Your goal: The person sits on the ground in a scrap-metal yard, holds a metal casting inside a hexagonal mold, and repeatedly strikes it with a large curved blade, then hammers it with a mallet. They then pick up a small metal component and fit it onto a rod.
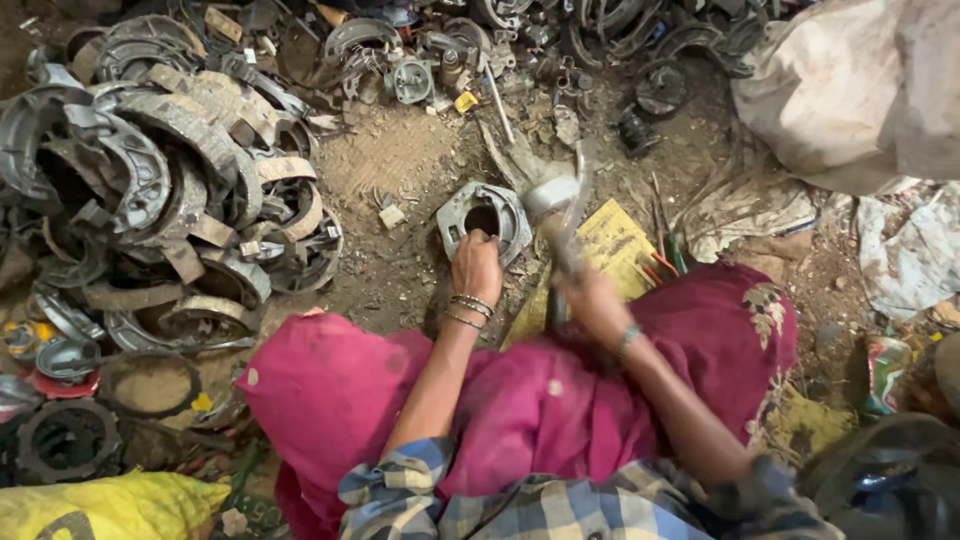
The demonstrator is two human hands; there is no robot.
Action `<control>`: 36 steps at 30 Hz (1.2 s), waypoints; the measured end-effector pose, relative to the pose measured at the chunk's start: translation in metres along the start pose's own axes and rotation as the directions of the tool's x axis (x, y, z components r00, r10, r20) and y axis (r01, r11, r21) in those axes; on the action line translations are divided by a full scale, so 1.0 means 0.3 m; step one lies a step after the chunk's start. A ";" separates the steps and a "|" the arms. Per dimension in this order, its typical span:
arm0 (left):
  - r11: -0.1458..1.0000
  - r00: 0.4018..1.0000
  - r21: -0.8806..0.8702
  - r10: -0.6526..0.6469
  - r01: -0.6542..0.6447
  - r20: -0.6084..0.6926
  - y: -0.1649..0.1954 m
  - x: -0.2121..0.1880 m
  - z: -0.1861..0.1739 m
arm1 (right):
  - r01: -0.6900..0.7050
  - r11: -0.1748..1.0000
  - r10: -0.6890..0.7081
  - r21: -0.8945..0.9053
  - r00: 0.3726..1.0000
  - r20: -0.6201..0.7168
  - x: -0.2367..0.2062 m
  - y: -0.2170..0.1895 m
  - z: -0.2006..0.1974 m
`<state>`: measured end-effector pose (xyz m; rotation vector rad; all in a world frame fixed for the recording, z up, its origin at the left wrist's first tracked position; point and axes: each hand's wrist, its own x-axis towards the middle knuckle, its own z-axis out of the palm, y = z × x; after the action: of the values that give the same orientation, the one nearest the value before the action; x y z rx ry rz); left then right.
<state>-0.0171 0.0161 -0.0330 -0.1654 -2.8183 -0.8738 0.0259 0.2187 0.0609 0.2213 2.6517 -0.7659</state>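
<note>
My left hand (476, 264) grips the near rim of a round grey metal casting (483, 216) with a centre hole, lying on the dirt floor. My right hand (592, 303) is closed on the handle of a hammer (556, 200), blurred by motion, its metal head raised just right of the casting. Bangles circle both wrists. My knees, in magenta cloth, lie below the hands.
A big heap of curved metal brake shoes (170, 180) fills the left. More scrap parts (440, 60) line the top. A dirty white sack (860, 90) sits upper right, yellow paper (612, 240) under the hammer, a yellow bag (110, 505) lower left.
</note>
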 end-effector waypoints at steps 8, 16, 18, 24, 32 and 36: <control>0.999 0.998 -0.029 0.040 -0.041 -0.039 -0.025 -0.002 -0.011 | -0.048 0.859 0.186 0.510 0.956 -0.225 -0.087 0.011 -0.180; 0.997 0.998 -0.030 0.068 -0.068 0.008 0.015 0.001 -0.001 | 0.830 0.378 -0.277 0.410 0.524 -0.805 -0.256 -0.113 -0.458; 0.996 0.998 -0.057 0.065 -0.064 0.002 0.012 -0.003 0.001 | 0.758 0.446 -0.214 0.475 0.606 -0.766 -0.239 -0.081 -0.396; 1.000 1.000 0.001 0.025 -0.025 0.014 0.006 0.008 0.031 | 0.163 0.986 -0.165 -0.030 0.981 -0.104 -0.019 0.077 0.030; 0.997 0.998 -0.052 0.059 -0.060 -0.019 -0.022 -0.004 0.008 | 0.104 0.886 -0.006 0.451 0.977 -0.213 -0.169 0.034 -0.074; 1.000 0.999 0.013 0.018 -0.017 -0.042 -0.004 -0.015 -0.006 | 0.474 0.688 -0.161 0.550 0.838 -0.521 -0.271 -0.123 -0.313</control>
<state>-0.0126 0.0137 -0.0331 -0.1679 -2.7784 -0.8459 0.0626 0.2348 0.1841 0.0952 2.7191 -2.0088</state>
